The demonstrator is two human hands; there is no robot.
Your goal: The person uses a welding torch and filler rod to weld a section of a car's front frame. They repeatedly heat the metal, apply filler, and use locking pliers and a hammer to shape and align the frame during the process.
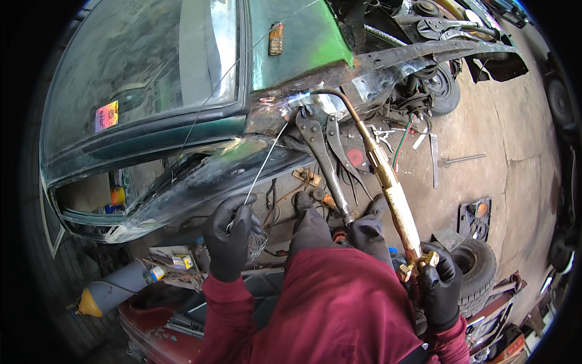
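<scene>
My right hand (441, 284), in a black glove, is wrapped around the lower end of a brass gas torch (394, 203). The torch's bent tip reaches the rusty corner of the green car body (267, 118), where a small bluish flame shows. In my black-gloved left hand (233, 233) I pinch a thin filler wire (268, 156), whose far end meets the metal just below the flame. A loose coil of wire (257, 246) hangs beside that hand. Locking pliers (315, 136) clamp the panel close by, and a second pair (341, 148) sits to their right.
A lighter (276, 39) lies on the green panel. More locking pliers (442, 27) rest at the upper right. A grey and yellow gas cylinder (112, 290) lies at the lower left. A loose tire (479, 273) is beside my right arm; a metal bar (465, 159) lies on the floor.
</scene>
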